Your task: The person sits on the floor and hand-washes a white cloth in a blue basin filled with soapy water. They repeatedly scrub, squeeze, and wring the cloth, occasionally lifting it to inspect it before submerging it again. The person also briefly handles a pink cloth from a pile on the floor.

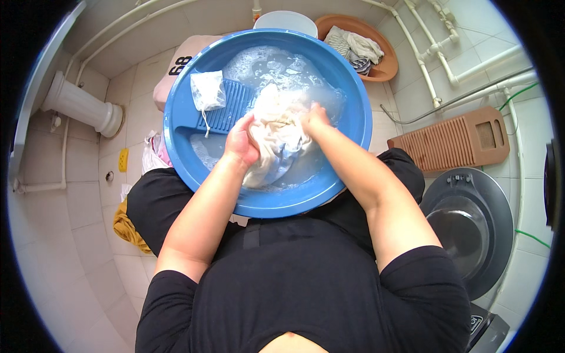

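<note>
A wet white cloth (276,120) with a pale blue patch is bunched up in the soapy water of a big blue basin (172,120). From the left, my left hand (242,141) is closed on the cloth's edge, the thumb side up. My right hand (316,117) grips the cloth's right side, its fingertips partly hidden by folds and foam. Left of the cloth, the basin's built-in ribbed washboard (229,106) rises from the water. A small white drawstring pouch (208,90) lies on that ribbed part, its cord hanging down.
Behind the basin stand a white bucket (286,23) and a brown tub (385,70) with striped laundry (356,47). At the right are a brown washboard (450,141) and a dark grey basin (500,235). Mustard cloth (126,229) and a yellow brush-like piece (123,160) lie at the left.
</note>
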Demonstrator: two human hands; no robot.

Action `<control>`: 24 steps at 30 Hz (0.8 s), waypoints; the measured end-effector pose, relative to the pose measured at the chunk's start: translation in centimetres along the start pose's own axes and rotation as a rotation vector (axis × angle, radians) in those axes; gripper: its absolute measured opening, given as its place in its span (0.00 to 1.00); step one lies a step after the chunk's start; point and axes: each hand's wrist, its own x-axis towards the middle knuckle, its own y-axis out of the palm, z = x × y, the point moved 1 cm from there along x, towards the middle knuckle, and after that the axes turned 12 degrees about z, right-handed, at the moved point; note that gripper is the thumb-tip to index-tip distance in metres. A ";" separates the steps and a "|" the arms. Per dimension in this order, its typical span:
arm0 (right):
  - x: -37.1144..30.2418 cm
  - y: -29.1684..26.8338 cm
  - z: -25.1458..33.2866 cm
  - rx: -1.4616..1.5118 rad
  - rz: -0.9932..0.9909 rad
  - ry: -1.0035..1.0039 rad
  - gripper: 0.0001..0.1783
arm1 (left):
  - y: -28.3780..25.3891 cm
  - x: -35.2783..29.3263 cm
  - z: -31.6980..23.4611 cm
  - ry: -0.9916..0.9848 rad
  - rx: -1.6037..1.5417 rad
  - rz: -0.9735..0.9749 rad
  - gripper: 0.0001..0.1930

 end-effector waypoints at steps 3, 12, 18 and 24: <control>-3.8 1.3 4.6 0.408 -0.109 -0.413 0.19 | 0.1 0.0 -0.2 0.028 -0.055 0.044 0.22; -13.3 1.5 10.9 0.128 -0.146 -1.252 0.10 | 0.7 -0.8 -1.1 -0.176 -0.208 0.238 0.15; -5.8 1.8 8.2 0.121 -0.257 -0.754 0.11 | -1.0 1.7 0.9 -0.038 0.035 -0.071 0.13; -9.5 2.3 9.0 0.087 -0.125 -1.019 0.10 | -4.1 1.7 0.9 -0.165 0.082 0.035 0.23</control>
